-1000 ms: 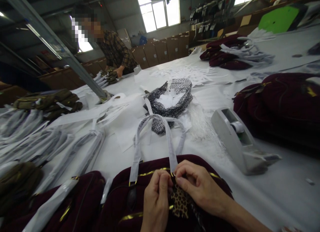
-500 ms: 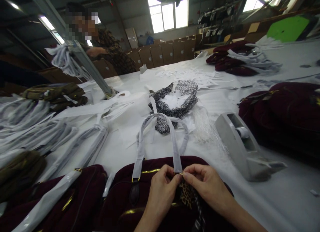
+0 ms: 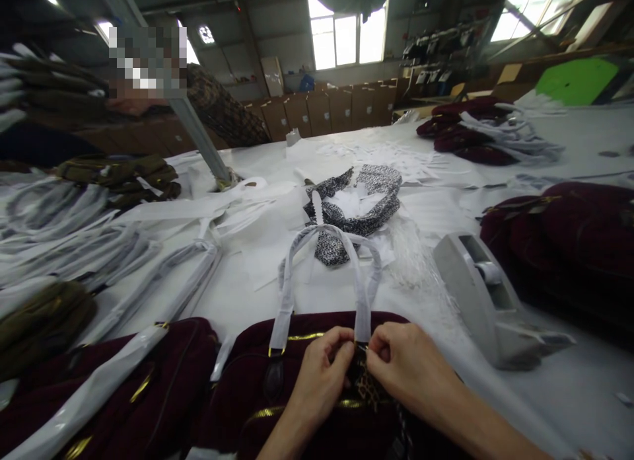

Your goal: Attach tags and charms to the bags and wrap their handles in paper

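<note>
A burgundy handbag (image 3: pixel 235 387) with gold zips lies in front of me, its two handles (image 3: pixel 286 301) wrapped in white paper and standing up. My left hand (image 3: pixel 319 374) pinches thumb and fingertips at the gold ring below the right handle end; the exact grip is partly hidden. Opposite it, almost touching, my right hand (image 3: pixel 413 364) has its fingers closed at the top of a leopard-print bag charm (image 3: pixel 366 387). The charm hangs between both hands over the bag's front. A dark braided cord (image 3: pixel 405 423) dangles under my right hand.
Another burgundy bag (image 3: pixel 185 367) lies at the left, near olive bags (image 3: pixel 47 321). A grey tape dispenser (image 3: pixel 488 308) stands right, beside piled burgundy bags (image 3: pixel 584 235). Ahead lies a black-and-white patterned bag (image 3: pixel 381 189). A metal post (image 3: pixel 198 129) rises at left; a co-worker (image 3: pixel 222 106) stands behind.
The view has tilted up slightly and shifted left. My right hand has turned with its fingers curled more tightly at the charm's top. The co-worker's arm has moved left, near olive bags.
</note>
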Motion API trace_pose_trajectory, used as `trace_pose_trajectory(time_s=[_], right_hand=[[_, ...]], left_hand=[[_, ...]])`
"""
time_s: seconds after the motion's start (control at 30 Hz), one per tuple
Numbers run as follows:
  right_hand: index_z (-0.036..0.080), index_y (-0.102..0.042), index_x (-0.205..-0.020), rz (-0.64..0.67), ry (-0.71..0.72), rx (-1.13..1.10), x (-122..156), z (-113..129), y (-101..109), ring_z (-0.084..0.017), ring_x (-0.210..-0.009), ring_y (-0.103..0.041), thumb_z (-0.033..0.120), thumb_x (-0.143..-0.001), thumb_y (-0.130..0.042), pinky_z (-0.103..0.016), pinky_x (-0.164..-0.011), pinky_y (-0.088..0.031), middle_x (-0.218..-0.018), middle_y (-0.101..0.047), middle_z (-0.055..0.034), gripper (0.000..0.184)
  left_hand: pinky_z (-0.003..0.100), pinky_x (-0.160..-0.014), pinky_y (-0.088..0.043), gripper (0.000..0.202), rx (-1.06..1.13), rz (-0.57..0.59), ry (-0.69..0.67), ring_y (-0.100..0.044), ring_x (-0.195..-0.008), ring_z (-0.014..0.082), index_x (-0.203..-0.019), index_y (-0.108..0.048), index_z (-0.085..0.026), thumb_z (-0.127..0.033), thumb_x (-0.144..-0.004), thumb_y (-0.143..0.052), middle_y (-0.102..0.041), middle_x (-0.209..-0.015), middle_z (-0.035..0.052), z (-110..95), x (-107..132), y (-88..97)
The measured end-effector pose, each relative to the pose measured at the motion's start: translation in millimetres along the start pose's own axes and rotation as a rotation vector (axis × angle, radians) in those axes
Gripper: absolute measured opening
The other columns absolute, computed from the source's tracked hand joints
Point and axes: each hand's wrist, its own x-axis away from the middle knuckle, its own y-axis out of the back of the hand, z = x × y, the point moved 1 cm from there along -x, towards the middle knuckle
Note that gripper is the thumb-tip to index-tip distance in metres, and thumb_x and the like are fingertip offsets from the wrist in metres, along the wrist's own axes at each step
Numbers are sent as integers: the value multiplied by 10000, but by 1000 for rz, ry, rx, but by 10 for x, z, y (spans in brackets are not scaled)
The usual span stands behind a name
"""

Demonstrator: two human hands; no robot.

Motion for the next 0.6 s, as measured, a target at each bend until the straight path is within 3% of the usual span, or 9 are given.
trace_pose_trajectory(time_s=[0.17,0.27,0.4,0.6], right_hand=[[199,-600,-584,13,36,99,-21,67,-32,-161,-554,-570,178,-738,-481,-256,-518,-300,-601,-628,-23,196],[196,-595,-612,1,72,112,-17,62,-93,-159,-572,-569,169,-767,-472,-256,-528,-305,-617,-616,-17,200],[195,-587,-640,-24,124,55,5,13,-153,-145,-599,-555,173,-813,-461,-250,-568,-349,-644,-578,-4,215],[187,-618,-873,-96,225,-51,69,-142,-37,-152,-723,-561,175,-884,-383,-256,-668,-419,-819,-556,-43,236]], left_hand=[[191,-484,-418,266,170,125,-18,-486,-613,107,-960,-630,-140,-319,-794,-527,-581,-794,30,49,-29,53],[192,-481,-402,238,220,169,49,-478,-514,73,-870,-620,-127,-335,-769,-565,-565,-705,4,114,-65,86],[167,-412,-350,224,219,193,99,-452,-419,48,-767,-552,-142,-356,-730,-609,-508,-612,-43,155,-113,112],[162,-374,-337,244,184,142,18,-435,-394,48,-752,-493,-170,-409,-802,-503,-503,-598,-51,177,-93,119]])
